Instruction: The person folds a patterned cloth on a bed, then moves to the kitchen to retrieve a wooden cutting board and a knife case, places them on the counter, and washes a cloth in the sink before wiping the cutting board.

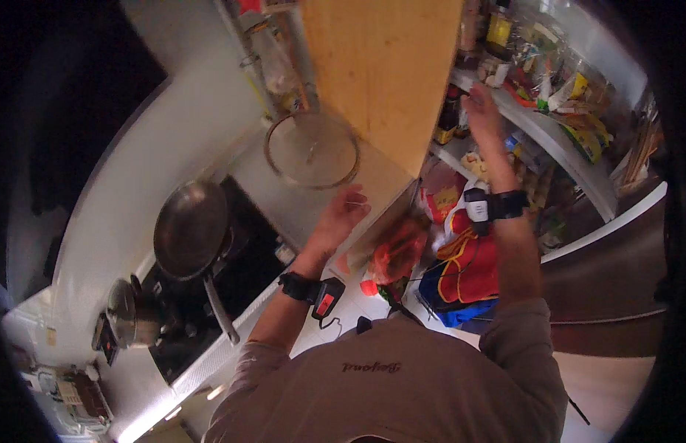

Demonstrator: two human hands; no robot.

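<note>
My left hand (343, 213) is over the edge of the light countertop, its fingers loosely curled with no object plain in them. Just beyond its fingertips a round glass lid (312, 150) with a knob rests on the counter. My right hand (481, 108) is raised at the shelves on the right, near small bottles and jars (493, 72); blur hides whether its fingers touch anything. Each wrist wears a black strap with a small device. To the left, a metal frying pan (191, 230) stands on the black cooktop (232, 277), its handle towards me.
A steel pot (135, 318) is at the cooktop's far left. A tall wooden panel (381, 72) rises between counter and shelves. The white shelf (570, 144) bears packets and bottles. Below lie a red plastic bag (398, 252) and a red and blue cloth item (470, 271).
</note>
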